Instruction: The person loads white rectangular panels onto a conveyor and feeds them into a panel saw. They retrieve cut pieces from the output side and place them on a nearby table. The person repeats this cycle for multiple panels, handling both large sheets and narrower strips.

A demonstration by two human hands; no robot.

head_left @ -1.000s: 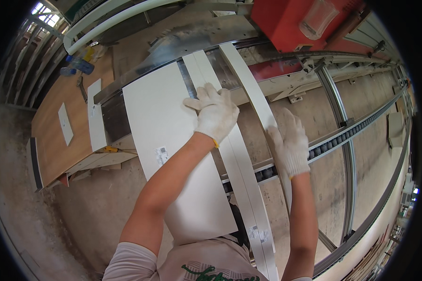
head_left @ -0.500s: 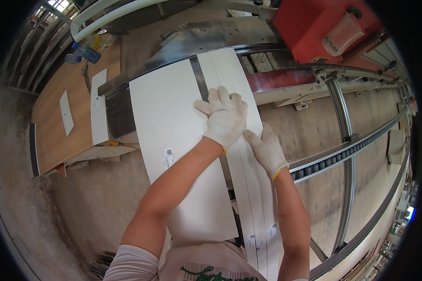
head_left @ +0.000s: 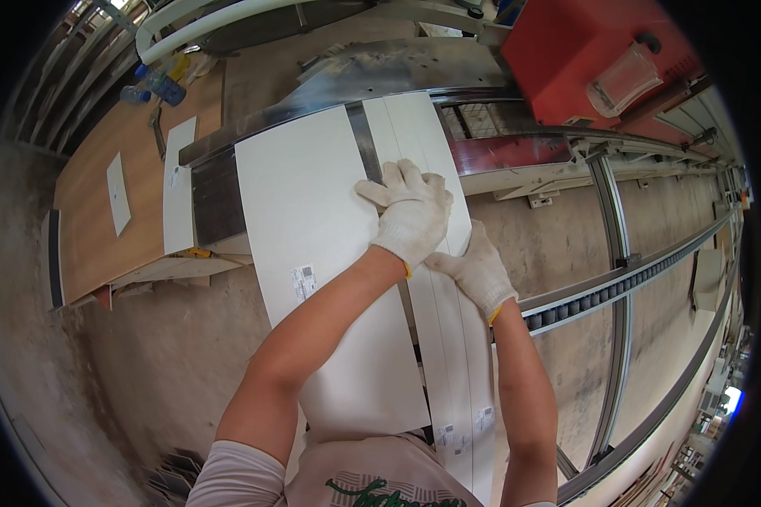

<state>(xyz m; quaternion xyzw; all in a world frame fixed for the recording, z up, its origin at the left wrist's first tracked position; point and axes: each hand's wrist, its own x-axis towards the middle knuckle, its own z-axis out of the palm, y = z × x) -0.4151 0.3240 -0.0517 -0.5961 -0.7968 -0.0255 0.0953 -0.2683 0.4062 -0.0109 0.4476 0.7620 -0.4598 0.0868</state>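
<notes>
My left hand [head_left: 413, 218], in a white knit glove with a yellow cuff, lies flat with spread fingers on several narrow white board strips [head_left: 406, 127]. The strips lie lengthwise, side by side, with thin seams between them. My right hand [head_left: 478, 270], gloved alike, grips their right edge, its thumb on top and its fingers along the outer side. Left of the strips is a wide white panel [head_left: 304, 194] bearing a printed label [head_left: 303, 282]. A dark gap, wider at the far end, separates panel and strips. My left forearm crosses above the panel.
A wood-coloured table [head_left: 101, 211] at left holds two narrow white pieces, bottles [head_left: 162, 84] and a tool. A red machine housing [head_left: 600, 55] stands at far right. A metal rail frame [head_left: 617, 203] runs along the right, and a dark metal bed [head_left: 216, 198] shows beside the panel.
My right thumb has slid left, further over the strips. The near ends of the strips sit closer to the wide panel, narrowing the gap there. My left hand stays flat on them.
</notes>
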